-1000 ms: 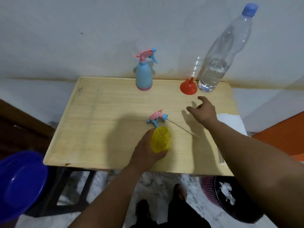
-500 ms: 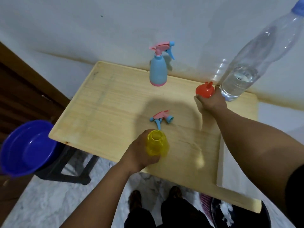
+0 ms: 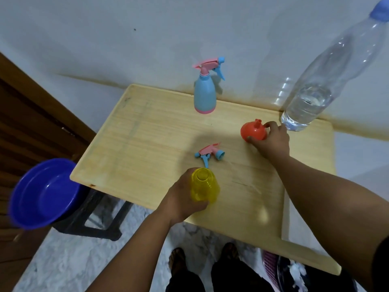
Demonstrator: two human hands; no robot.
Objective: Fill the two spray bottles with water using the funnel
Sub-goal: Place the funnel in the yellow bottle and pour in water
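My left hand (image 3: pixel 181 199) grips an open yellow spray bottle (image 3: pixel 203 185) standing near the front edge of the wooden table (image 3: pixel 147 140). Its pink and blue spray head (image 3: pixel 209 153) lies loose on the table just behind it. My right hand (image 3: pixel 271 140) pinches the orange funnel (image 3: pixel 252 130), which is tipped with its spout pointing up and back. A blue spray bottle (image 3: pixel 204 95) with its head on stands at the back. A large clear water bottle (image 3: pixel 322 85), partly filled, stands at the back right beside the funnel.
A blue plastic basin (image 3: pixel 44 192) sits on a dark stool left of the table. A white sheet (image 3: pixel 294 224) lies at the table's right side. A basket (image 3: pixel 284 270) with paper scraps is on the floor at lower right. My feet show below the table edge.
My right hand reached from the table's middle to the funnel and took hold of it, then drew it slightly left and tipped it. The view swung left and closer.
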